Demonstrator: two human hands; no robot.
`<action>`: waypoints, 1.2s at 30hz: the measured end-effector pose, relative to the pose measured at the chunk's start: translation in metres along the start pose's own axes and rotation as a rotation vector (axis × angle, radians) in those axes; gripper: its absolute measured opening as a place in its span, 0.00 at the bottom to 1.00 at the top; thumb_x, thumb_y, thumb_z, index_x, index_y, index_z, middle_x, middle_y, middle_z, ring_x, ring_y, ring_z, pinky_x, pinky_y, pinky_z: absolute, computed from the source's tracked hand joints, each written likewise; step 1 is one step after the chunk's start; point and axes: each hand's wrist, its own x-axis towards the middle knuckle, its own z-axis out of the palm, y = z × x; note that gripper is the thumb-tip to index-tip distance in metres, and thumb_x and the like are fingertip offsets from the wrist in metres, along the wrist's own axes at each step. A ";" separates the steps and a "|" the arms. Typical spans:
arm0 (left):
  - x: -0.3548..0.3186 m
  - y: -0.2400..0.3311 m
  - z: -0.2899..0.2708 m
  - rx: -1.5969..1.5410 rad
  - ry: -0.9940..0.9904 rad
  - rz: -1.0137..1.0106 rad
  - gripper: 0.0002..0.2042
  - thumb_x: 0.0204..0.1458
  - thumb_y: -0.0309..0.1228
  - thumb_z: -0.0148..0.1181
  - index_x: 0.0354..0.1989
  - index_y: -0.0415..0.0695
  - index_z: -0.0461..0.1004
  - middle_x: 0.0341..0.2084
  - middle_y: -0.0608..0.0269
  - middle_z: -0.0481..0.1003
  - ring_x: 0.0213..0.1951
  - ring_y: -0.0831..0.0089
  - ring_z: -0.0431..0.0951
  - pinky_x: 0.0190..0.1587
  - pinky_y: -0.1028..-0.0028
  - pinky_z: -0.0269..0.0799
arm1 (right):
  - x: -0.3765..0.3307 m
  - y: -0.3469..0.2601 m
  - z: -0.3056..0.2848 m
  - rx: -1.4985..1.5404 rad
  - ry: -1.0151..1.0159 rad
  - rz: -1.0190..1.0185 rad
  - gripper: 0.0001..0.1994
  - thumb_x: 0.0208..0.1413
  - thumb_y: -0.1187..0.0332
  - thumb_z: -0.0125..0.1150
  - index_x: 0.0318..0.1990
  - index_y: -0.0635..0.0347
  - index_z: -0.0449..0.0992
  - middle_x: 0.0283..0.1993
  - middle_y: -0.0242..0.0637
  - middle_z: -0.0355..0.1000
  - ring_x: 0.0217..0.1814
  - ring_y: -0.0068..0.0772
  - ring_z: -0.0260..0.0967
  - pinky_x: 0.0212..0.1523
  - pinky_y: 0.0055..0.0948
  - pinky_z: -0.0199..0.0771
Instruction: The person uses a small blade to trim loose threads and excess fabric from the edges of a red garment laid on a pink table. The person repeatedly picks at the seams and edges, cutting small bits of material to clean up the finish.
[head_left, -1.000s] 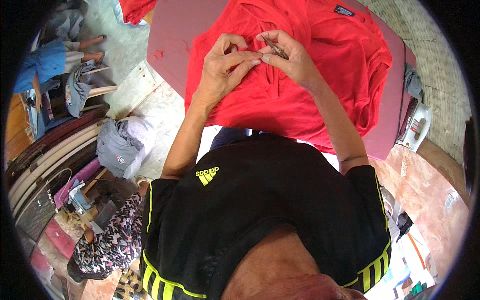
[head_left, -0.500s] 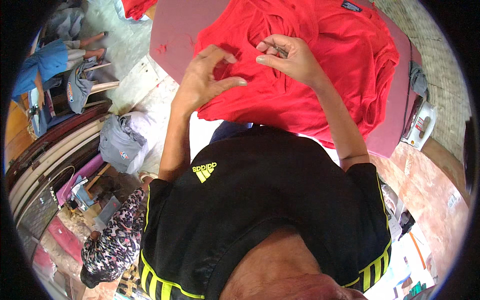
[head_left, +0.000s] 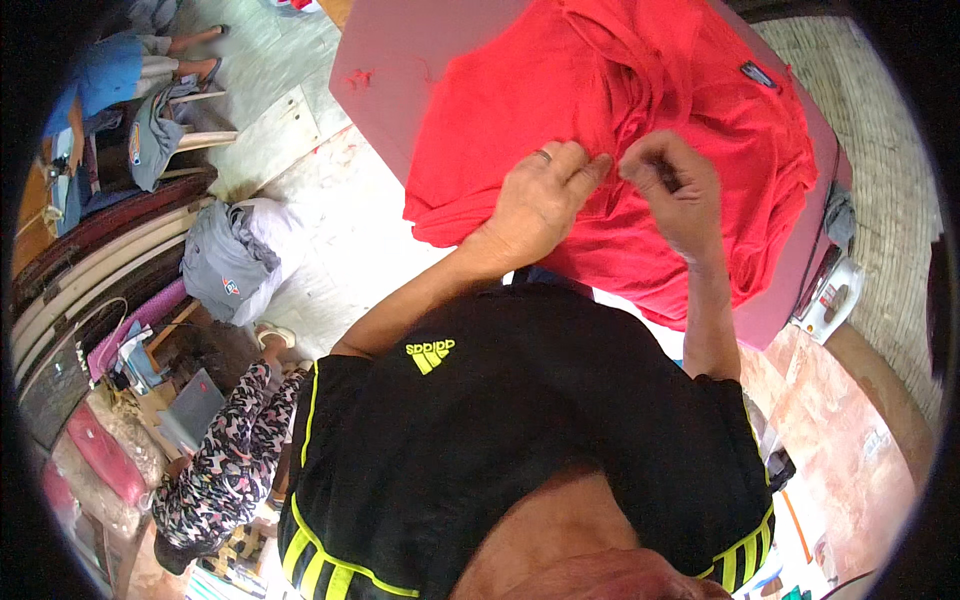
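Your left hand [head_left: 540, 205] lies spread, palm down, on the crumpled red fabric garment [head_left: 640, 150], fingertips at 1 o'clock. Your right hand [head_left: 678, 195], at 3 o'clock from it, is curled, pinching a fold. The garment covers the pink table [head_left: 400, 70]. Press flat; keep the pinched cloth taut.

A flat work table with a dusty-pink padded top [head_left: 400, 70] carries a crumpled bright red fabric garment [head_left: 620, 110], spread across most of its surface. Small scraps of red thread [head_left: 360, 76] lie on the bare pink area near its left corner.
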 end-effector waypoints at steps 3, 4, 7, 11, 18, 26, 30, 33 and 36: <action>-0.003 0.002 0.009 0.129 0.013 0.012 0.20 0.48 0.28 0.55 0.52 0.39 0.75 0.32 0.58 0.68 0.35 0.61 0.72 0.37 0.64 0.71 | 0.047 -0.027 0.022 0.163 0.014 -0.168 0.03 0.61 0.73 0.62 0.39 0.62 0.76 0.30 0.23 0.70 0.33 0.11 0.65 0.34 0.16 0.67; -0.004 0.002 0.009 0.148 0.002 0.016 0.19 0.48 0.28 0.55 0.51 0.39 0.76 0.32 0.58 0.68 0.35 0.61 0.72 0.38 0.65 0.71 | 0.066 -0.023 0.042 0.192 0.024 -0.188 0.04 0.60 0.74 0.62 0.41 0.62 0.76 0.33 0.27 0.73 0.35 0.17 0.70 0.37 0.19 0.71; -0.002 0.003 -0.011 -0.076 -0.036 -0.019 0.19 0.46 0.32 0.65 0.48 0.40 0.78 0.35 0.58 0.70 0.39 0.58 0.72 0.41 0.63 0.70 | 0.124 0.018 0.080 -0.130 0.032 -0.399 0.08 0.58 0.78 0.60 0.45 0.65 0.76 0.44 0.37 0.76 0.44 0.29 0.76 0.47 0.26 0.76; -0.010 -0.040 -0.049 -0.036 0.207 -0.139 0.19 0.44 0.34 0.71 0.45 0.40 0.79 0.43 0.58 0.74 0.45 0.57 0.72 0.46 0.59 0.68 | 0.145 0.041 0.091 -0.446 -0.059 -0.610 0.13 0.52 0.78 0.63 0.46 0.68 0.75 0.49 0.45 0.74 0.49 0.44 0.75 0.50 0.33 0.76; 0.023 -0.103 -0.081 -0.250 0.171 -0.358 0.16 0.48 0.29 0.70 0.45 0.37 0.79 0.33 0.52 0.77 0.37 0.57 0.76 0.42 0.60 0.72 | 0.140 0.044 0.080 -0.470 -0.089 -0.473 0.08 0.49 0.76 0.68 0.37 0.65 0.77 0.40 0.41 0.74 0.41 0.44 0.75 0.43 0.34 0.74; 0.035 -0.137 -0.088 -0.708 -0.063 -0.446 0.10 0.51 0.28 0.71 0.39 0.37 0.83 0.25 0.68 0.78 0.29 0.82 0.73 0.33 0.78 0.71 | 0.131 0.044 0.071 -0.264 -0.105 -0.361 0.13 0.49 0.77 0.67 0.43 0.65 0.77 0.39 0.43 0.78 0.42 0.38 0.78 0.44 0.32 0.77; 0.037 -0.131 -0.094 -0.727 -0.082 -0.629 0.06 0.55 0.26 0.65 0.37 0.36 0.82 0.26 0.66 0.79 0.29 0.80 0.74 0.35 0.77 0.71 | 0.125 0.033 0.062 -0.188 -0.168 -0.242 0.15 0.52 0.76 0.67 0.47 0.65 0.75 0.44 0.39 0.80 0.46 0.29 0.78 0.49 0.28 0.76; 0.033 -0.130 -0.093 -0.571 0.055 -0.531 0.06 0.56 0.26 0.62 0.35 0.35 0.82 0.27 0.63 0.80 0.30 0.76 0.75 0.36 0.74 0.72 | 0.123 0.021 0.062 -0.204 -0.209 -0.185 0.15 0.54 0.76 0.67 0.49 0.62 0.73 0.42 0.28 0.77 0.43 0.15 0.70 0.44 0.18 0.70; 0.027 -0.133 -0.091 -0.340 0.212 -0.467 0.07 0.55 0.26 0.60 0.36 0.35 0.81 0.28 0.57 0.79 0.31 0.70 0.76 0.37 0.71 0.72 | 0.126 0.027 0.056 -0.192 -0.254 -0.129 0.16 0.56 0.76 0.66 0.52 0.63 0.71 0.43 0.29 0.76 0.46 0.17 0.71 0.49 0.19 0.71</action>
